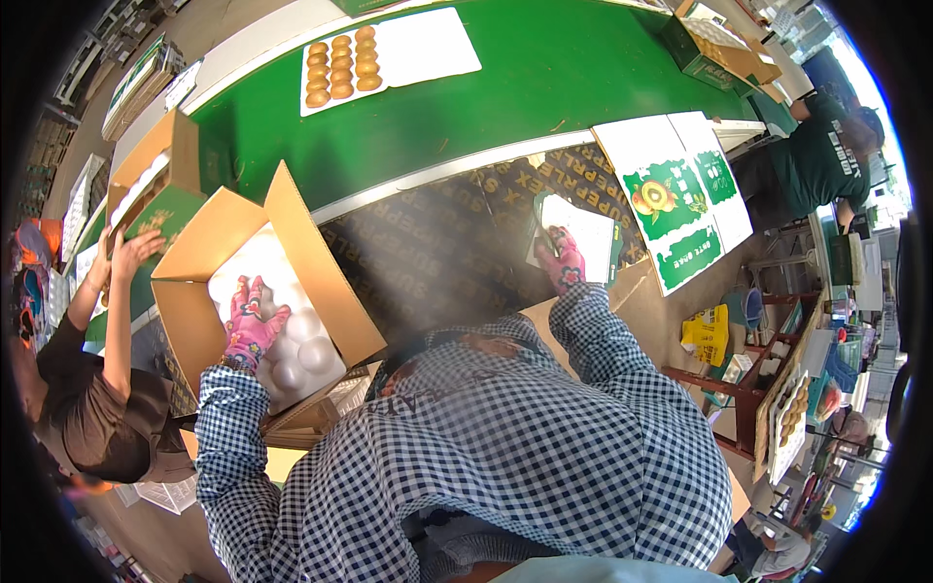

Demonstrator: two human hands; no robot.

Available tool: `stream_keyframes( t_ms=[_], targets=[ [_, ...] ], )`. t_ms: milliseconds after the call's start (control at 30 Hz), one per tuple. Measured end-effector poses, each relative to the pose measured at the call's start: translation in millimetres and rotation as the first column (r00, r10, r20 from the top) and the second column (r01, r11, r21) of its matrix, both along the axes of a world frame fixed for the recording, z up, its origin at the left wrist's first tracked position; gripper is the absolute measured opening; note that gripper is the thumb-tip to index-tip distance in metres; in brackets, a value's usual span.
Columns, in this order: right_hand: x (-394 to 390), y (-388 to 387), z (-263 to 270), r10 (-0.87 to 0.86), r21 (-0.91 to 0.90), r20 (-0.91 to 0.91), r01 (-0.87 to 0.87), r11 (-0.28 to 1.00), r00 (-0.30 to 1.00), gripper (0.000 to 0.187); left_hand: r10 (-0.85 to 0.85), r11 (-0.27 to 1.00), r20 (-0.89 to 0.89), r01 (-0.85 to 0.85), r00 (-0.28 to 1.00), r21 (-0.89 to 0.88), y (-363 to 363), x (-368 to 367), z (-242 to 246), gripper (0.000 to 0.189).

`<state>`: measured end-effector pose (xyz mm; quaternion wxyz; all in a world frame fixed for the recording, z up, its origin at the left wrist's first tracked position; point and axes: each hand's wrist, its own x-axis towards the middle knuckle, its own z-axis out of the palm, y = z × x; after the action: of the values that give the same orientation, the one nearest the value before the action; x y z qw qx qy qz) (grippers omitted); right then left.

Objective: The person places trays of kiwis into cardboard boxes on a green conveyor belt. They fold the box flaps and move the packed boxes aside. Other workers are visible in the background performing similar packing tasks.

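Note:
My left hand (pixel 253 323), in a pink flowered glove, rests with spread fingers on a white moulded tray (pixel 310 357). That tray has rounded bulges and lies inside an open cardboard box (pixel 310 251) with its flaps up. My right hand (pixel 563 259), gloved alike, is at the left edge of a stack of white and green printed cards (pixel 594 237). Its fingers are curled, and whether they grip a card cannot be made out. The cards lie on a dark board (pixel 430 248) printed with yellow lettering.
Beyond is a green surface (pixel 525 80) with a white tray (pixel 430 47) partly filled with kiwifruit (pixel 342 65). A flattened printed carton (pixel 674 200) lies right. At left, another person's hands (pixel 131 251) are by a second box (pixel 157 175). Another person (pixel 820 160) stands at right.

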<state>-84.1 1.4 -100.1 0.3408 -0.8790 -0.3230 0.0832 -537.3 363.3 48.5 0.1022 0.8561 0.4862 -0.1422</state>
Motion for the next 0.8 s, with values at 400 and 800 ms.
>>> stream_keyframes(
  t_ms=[400,800],
  targets=[
    [48.0,-18.4,-69.1,0.11,0.417,-0.747,0.332,0.846,0.656,0.032,0.008,1.0,-0.011,-0.008,1.0,0.012,2.4,-0.1,-0.1,0.089],
    [9.4,-16.9,-11.8,0.04,0.353,-0.714,0.309,0.883,0.699,0.02,0.028,1.0,-0.035,-0.027,0.999,0.013,-8.3,12.4,14.2,0.088]
  ],
)
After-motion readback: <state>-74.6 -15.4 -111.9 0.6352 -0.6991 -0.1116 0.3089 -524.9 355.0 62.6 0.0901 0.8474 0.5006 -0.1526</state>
